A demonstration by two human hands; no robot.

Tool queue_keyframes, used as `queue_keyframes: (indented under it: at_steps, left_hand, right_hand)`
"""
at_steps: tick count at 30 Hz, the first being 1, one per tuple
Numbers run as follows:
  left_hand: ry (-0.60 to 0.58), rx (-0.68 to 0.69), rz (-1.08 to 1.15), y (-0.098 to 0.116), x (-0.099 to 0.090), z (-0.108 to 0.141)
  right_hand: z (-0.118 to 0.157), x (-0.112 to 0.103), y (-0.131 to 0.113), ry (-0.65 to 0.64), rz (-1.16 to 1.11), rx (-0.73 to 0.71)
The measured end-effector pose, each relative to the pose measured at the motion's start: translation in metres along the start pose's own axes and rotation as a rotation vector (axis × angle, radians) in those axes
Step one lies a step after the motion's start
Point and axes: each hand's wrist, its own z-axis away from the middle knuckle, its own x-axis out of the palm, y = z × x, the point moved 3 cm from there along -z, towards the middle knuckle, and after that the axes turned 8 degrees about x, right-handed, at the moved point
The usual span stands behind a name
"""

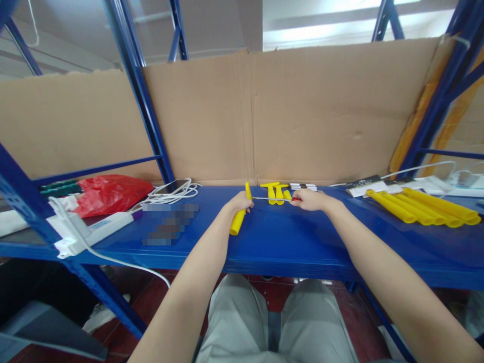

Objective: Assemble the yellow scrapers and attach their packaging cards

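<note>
My left hand (239, 202) is closed around a yellow T-shaped piece with a tube-like handle (237, 225), whose lower end points toward me. In my right hand (313, 199) is a screwdriver (260, 198) with a red grip. Its thin metal shaft runs level to the left and reaches the yellow piece near its top; whether the tip is inside it I cannot tell. Behind the shaft lie two more yellow T-shaped pieces (271, 191) and a short yellow part (287, 194), partly hidden by my right hand.
Several yellow tubes (431, 207) lie at the right of the blue shelf (295, 242). White-and-black small items (302, 186) lie at the back. Leftward are a red plastic bag (115, 194), a power strip (100, 229) and a coiled white cable (176, 193). Cardboard (325, 116) walls the back.
</note>
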Motion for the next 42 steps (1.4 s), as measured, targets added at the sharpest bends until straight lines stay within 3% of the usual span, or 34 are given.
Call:
queue_keyframes:
  at_steps: [18,25,33,36,42]
  left_hand:
    - [0.005,-0.01,0.028,0.006,0.0,0.006]
    - [0.056,-0.075,0.095,0.008,-0.002,0.009]
    - [0.179,-0.084,0.148,0.008,-0.007,0.007]
    - [0.182,-0.03,0.144,0.011,-0.006,0.006]
    - [0.15,0.252,-0.06,0.023,-0.002,0.007]
  right_hand:
    - [0.002,0.001,0.001,-0.128,-0.126,0.066]
    - [0.004,-0.001,0.024,-0.176,-0.222,0.081]
    - [0.001,0.005,0.051,-0.163,-0.1,0.157]
    - [0.001,0.009,0.059,-0.204,-0.055,0.232]
    - [0.005,0.007,0.068,-0.23,-0.047,0.277]
